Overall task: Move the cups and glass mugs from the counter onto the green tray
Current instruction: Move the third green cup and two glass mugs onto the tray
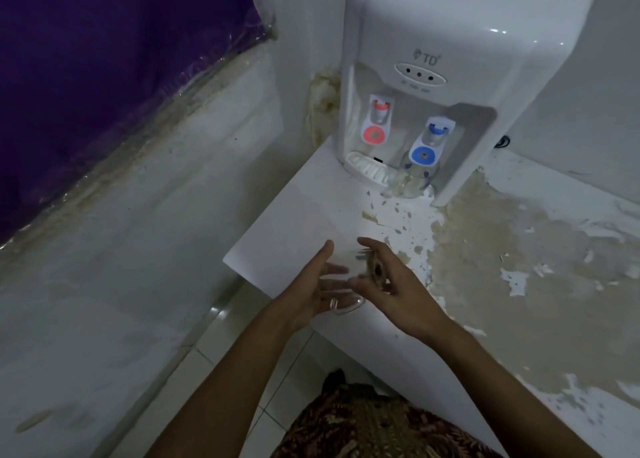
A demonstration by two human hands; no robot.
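A clear glass mug (349, 284) with a brown print sits between my two hands near the front left corner of the white counter (304, 229). Its handle points toward me. My right hand (398, 291) wraps the mug's right side, thumb on top and fingers curled onto the glass. My left hand (311, 284) is at the mug's left side with its fingers spread. A second clear glass cup (414, 178) with small blue marks stands on the drip tray under the blue tap. No green tray is in view.
A white water dispenser (446, 76) with a red and a blue tap stands at the back of the counter. The counter's surface to the right is peeling and brown-stained (502, 249). A white wall and a purple cloth (86, 76) are on the left, with tiled floor below.
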